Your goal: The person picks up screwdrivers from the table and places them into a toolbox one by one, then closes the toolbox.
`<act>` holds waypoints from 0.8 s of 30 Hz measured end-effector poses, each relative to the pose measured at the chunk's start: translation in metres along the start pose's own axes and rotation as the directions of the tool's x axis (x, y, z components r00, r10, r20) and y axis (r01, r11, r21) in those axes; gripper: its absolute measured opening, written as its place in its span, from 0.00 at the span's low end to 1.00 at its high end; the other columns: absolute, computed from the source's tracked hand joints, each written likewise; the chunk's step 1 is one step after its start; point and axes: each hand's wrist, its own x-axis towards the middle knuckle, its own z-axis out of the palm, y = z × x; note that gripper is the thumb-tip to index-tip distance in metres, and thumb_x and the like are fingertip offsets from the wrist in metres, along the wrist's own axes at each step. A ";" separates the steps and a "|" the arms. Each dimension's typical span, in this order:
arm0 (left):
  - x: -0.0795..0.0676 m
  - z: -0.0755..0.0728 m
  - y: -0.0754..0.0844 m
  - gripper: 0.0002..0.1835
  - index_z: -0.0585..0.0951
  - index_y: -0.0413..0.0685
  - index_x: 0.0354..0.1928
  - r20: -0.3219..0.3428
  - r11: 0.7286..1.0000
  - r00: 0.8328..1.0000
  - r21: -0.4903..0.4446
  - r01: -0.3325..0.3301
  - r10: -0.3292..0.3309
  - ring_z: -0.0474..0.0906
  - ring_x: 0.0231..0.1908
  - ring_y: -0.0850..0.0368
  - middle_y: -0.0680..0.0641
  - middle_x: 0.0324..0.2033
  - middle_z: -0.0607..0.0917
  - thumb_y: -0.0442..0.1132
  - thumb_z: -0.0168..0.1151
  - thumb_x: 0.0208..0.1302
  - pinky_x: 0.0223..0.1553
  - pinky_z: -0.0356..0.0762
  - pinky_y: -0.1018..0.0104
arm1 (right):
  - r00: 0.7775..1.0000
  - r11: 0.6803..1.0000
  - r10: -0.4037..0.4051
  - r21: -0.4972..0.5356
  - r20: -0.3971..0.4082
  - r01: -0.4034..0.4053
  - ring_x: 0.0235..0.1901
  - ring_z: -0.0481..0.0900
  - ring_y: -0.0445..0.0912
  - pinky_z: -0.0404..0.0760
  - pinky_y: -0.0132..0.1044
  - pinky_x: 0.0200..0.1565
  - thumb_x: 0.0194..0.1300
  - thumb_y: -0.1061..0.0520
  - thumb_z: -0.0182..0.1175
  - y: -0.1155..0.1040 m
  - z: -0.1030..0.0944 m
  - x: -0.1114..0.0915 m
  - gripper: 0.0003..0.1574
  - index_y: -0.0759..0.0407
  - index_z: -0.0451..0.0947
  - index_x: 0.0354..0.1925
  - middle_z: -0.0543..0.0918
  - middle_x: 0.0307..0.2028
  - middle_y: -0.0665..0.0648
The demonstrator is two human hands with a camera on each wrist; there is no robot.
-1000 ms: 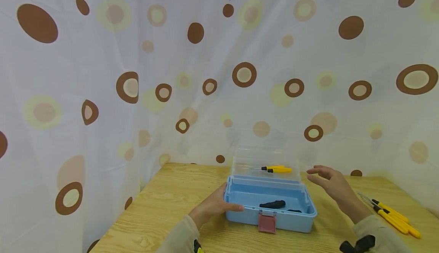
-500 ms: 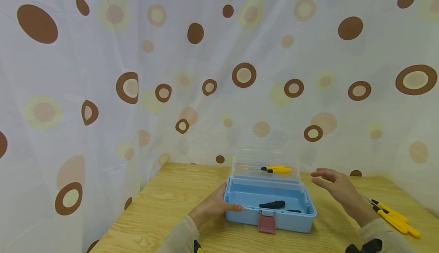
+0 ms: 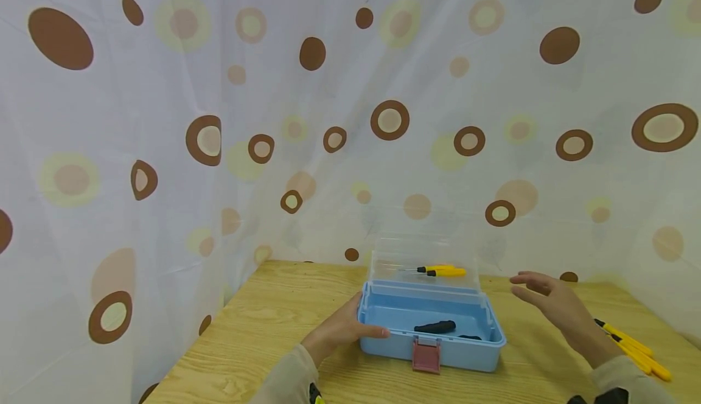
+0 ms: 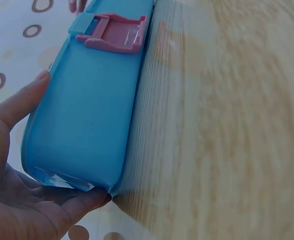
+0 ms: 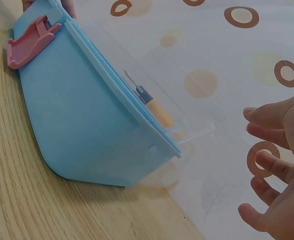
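A light blue plastic toolbox [image 3: 460,355] stands with its clear lid [image 3: 394,264] tipped back and its pink latch [image 3: 426,356] hanging down in front. My left hand [image 3: 342,326] grips its left end, the thumb on the front rim and the other fingers curled round the end wall, as the left wrist view shows. A black-handled tool [image 3: 437,327] lies inside, with part of another dark thing beside it. Two yellow-and-black screwdrivers [image 3: 449,272] rest in the lid. Right of the toolbox my right hand [image 3: 561,309] hovers with fingers loosely bent, holding nothing.
Several yellow-handled tools [image 3: 638,355] lie on the wooden table [image 3: 285,306] at the right, partly hidden by my right forearm. A white curtain with brown circles [image 3: 328,87] hangs behind and to the left of the table.
My right hand has drawn away from the toolbox, moving right and slightly down, and its forearm now covers more of the yellow-handled tools. The left hand and toolbox stay put.
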 end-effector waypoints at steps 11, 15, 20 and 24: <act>-0.003 0.000 0.004 0.58 0.52 0.51 0.83 -0.008 1.000 1.000 -0.008 0.006 -0.006 0.66 0.69 0.37 0.40 0.74 0.67 0.44 0.80 0.58 0.70 0.57 0.34 | 0.997 0.997 -0.066 -0.037 -0.033 0.065 0.66 0.61 0.77 0.69 0.75 0.52 0.79 0.48 0.58 0.018 -0.018 -0.017 0.32 0.73 0.73 0.64 0.65 0.69 0.76; -0.003 0.001 0.003 0.57 0.52 0.50 0.82 -0.002 1.000 1.000 -0.003 0.008 -0.008 0.66 0.69 0.38 0.40 0.73 0.67 0.44 0.80 0.59 0.70 0.58 0.34 | 0.999 0.998 -0.041 -0.055 -0.030 0.040 0.65 0.62 0.75 0.71 0.72 0.52 0.80 0.46 0.57 0.028 -0.029 -0.022 0.33 0.73 0.73 0.65 0.67 0.69 0.71; -0.003 0.001 0.002 0.57 0.51 0.50 0.83 0.000 1.000 1.000 -0.009 0.003 -0.003 0.66 0.69 0.38 0.40 0.73 0.67 0.43 0.79 0.59 0.70 0.58 0.34 | 1.000 0.998 0.008 -0.065 -0.024 -0.010 0.65 0.62 0.78 0.71 0.74 0.51 0.80 0.44 0.55 0.037 -0.041 -0.028 0.36 0.74 0.70 0.66 0.61 0.71 0.79; -0.003 0.001 0.002 0.57 0.51 0.50 0.82 0.002 1.000 1.000 -0.017 -0.001 0.001 0.66 0.68 0.38 0.41 0.73 0.67 0.43 0.80 0.59 0.70 0.58 0.35 | 0.999 0.997 0.048 -0.054 -0.017 -0.049 0.65 0.61 0.78 0.73 0.73 0.51 0.80 0.41 0.54 0.042 -0.047 -0.030 0.37 0.72 0.70 0.68 0.59 0.72 0.80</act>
